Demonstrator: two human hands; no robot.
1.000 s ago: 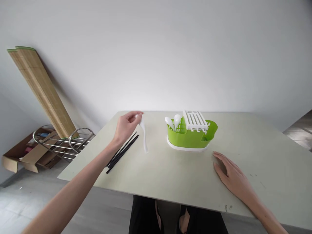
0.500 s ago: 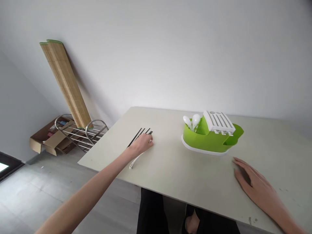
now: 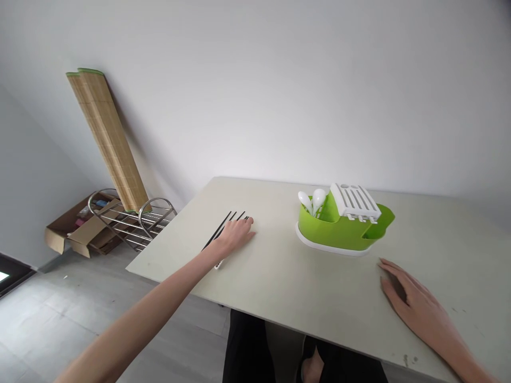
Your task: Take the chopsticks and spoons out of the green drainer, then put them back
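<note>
My left hand (image 3: 236, 234) lies low over the left part of the table, its fingers stretched forward and the thumb apart. Several black chopsticks (image 3: 217, 232) lie side by side under and beside it. From below the wrist sticks out the end of a white handle (image 3: 218, 265) with dark marks; the hand hides the rest of it. My right hand (image 3: 415, 300) rests on the table at the right, fingers extended, thumb apart, holding nothing. Nearest to it is a green cutlery holder (image 3: 331, 231) with a white slotted top and base. Two white spoons (image 3: 318, 197) stand in its left compartment.
The pale table (image 3: 279, 282) meets the wall at the back. Left of it, on the floor, are a metal rack (image 3: 130, 223) and an open cardboard box (image 3: 80, 234). A folded bamboo mat (image 3: 109, 143) leans on the wall above the rack.
The fingers of my left hand have gone from curled to stretched out. The white handle's end now sits closer to the chopsticks. My right hand stays in place.
</note>
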